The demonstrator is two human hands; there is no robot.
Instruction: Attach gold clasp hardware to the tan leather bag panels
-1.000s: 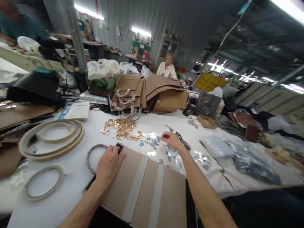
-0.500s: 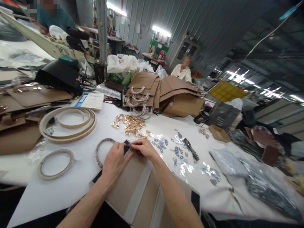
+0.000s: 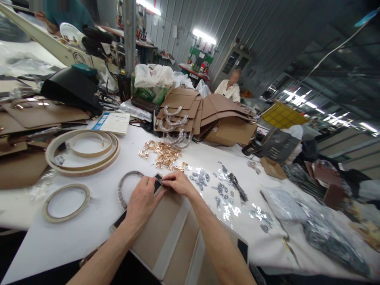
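A brown bag panel [image 3: 173, 221] with pale strips across it lies tilted at the table's front edge, under my forearms. My left hand [image 3: 145, 198] grips its far edge, fingers curled beside a black patch [image 3: 158, 183]. On that same patch my right hand [image 3: 179, 184] has thumb and fingers pinched together; what they hold, if anything, is too small to make out. Left of my left hand curves a plastic-wrapped bag handle [image 3: 121, 189]. Just beyond my hands is a pile of gold-coloured metal fittings [image 3: 166, 153], with small silver metal plates [image 3: 200, 179] to their right.
Rolls of strip [image 3: 81, 171] and a tape ring [image 3: 47, 211] lie at left. Brown bag pieces [image 3: 181, 103] with wrapped handles stand behind. Plastic-bagged items [image 3: 285, 204] and a dark bundled cord [image 3: 237, 188] are at right. Two people are in the background.
The view has shifted slightly. Both hands stay at the black patch on the panel's edge, with only a slight movement of the right fingers.
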